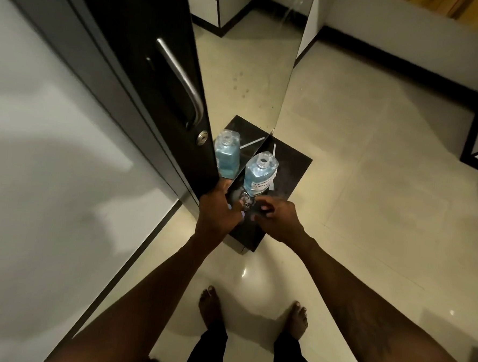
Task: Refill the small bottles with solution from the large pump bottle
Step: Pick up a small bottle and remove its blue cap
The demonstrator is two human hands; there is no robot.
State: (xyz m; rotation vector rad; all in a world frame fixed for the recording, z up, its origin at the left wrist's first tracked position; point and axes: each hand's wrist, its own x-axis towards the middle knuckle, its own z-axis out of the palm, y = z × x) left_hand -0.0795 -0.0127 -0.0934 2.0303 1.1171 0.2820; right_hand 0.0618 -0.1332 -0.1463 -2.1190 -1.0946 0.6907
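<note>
Mirror (247, 69) blocks left of large bottle (260, 173); right side open

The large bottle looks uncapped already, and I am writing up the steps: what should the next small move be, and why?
Probably steady the small bottle upright with the left hand. The large bottle stands open-necked on the dark stand, pump off, while both hands work close together at something small in front of it. The right hand could then lift the large bottle to pour.

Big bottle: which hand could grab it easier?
Probably the right hand: it sits just below the big bottle, while the left hand is by the mirror, fingers around something small.
</note>
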